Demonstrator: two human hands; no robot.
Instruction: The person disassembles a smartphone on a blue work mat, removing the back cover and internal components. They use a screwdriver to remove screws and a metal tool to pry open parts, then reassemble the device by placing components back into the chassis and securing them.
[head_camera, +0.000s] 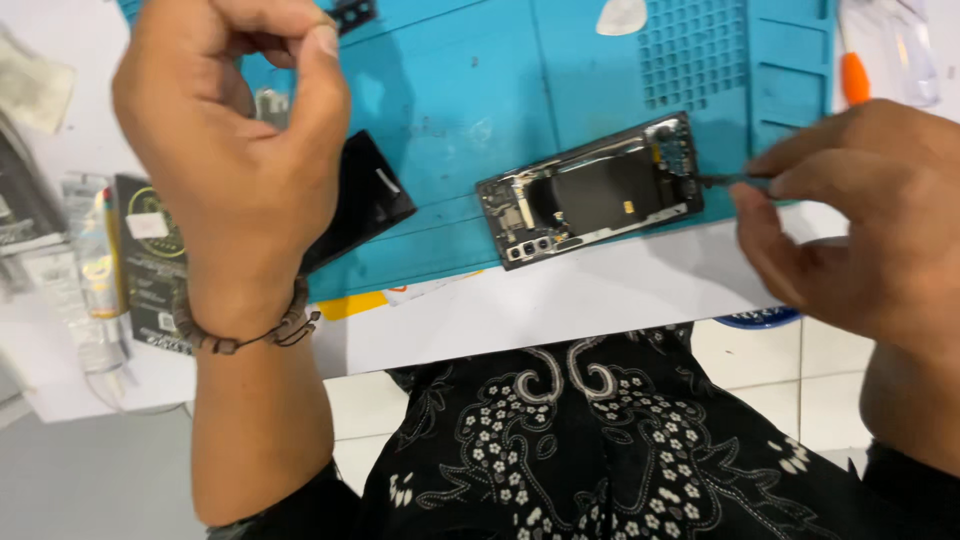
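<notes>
An opened phone (590, 192) with its back removed lies on a blue work mat (480, 90), its inner parts showing. My right hand (860, 215) grips a thin dark tool (725, 181) whose tip touches the phone's right end. My left hand (235, 140) is raised above the mat's left side, fingers curled shut; I cannot tell whether anything is in it. A bracelet circles that wrist. A black back cover (365, 200) lies partly hidden behind the left hand.
A white pick (621, 16) rests at the mat's top. An orange-handled tool (853, 78) lies at the right. Packages and a dark box (150, 260) crowd the white table at the left. The table edge is close to my patterned shirt.
</notes>
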